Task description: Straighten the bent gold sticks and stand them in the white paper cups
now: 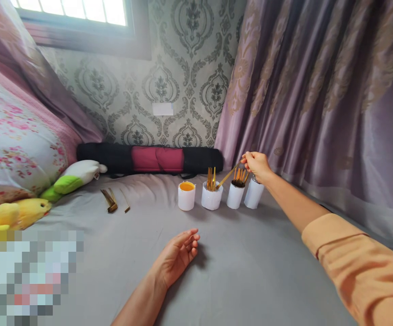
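Observation:
Several white cups stand in a row on the grey sheet (237, 271). The leftmost cup (186, 196) has an orange top. The second cup (211, 195) and the third cup (235, 194) hold gold utensils. The fourth cup (253, 193) sits partly behind my right hand (257, 165). That hand is closed in a pinch on a gold utensil (228, 176), held slanting over the cups with its lower end at the second cup. My left hand (179, 254) rests on the sheet nearer me, fingers loosely apart, holding nothing.
A few loose gold utensils (112, 200) lie on the sheet to the left. A black and maroon rolled bag (150, 159) lies along the wall. Plush toys (70, 180) and a floral pillow (9, 136) sit at left. Purple curtains (318, 90) hang at right.

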A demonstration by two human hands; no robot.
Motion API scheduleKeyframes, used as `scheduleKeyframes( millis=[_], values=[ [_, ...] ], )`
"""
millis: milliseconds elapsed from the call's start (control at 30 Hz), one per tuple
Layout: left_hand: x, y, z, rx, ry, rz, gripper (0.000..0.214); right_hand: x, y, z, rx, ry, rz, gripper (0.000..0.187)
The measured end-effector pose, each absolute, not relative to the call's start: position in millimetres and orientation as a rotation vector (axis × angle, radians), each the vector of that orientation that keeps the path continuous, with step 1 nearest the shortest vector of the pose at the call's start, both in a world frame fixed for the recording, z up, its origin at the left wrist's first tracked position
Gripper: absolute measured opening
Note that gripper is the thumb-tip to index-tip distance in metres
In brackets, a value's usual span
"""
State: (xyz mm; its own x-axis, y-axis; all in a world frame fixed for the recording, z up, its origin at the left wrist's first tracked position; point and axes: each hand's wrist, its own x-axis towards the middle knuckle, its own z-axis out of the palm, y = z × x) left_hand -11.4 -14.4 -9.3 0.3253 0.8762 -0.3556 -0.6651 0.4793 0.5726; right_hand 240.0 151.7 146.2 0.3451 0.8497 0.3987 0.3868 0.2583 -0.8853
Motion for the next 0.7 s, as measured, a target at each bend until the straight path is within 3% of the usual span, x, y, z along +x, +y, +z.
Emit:
scheduleKeyframes(
  millis=[700],
  values=[
    [-12, -13, -9, 0.313, 0.672, 1.035, 0.021, 231, 191, 132, -1.494, -1.669, 0.079, 0.026]
  ],
)
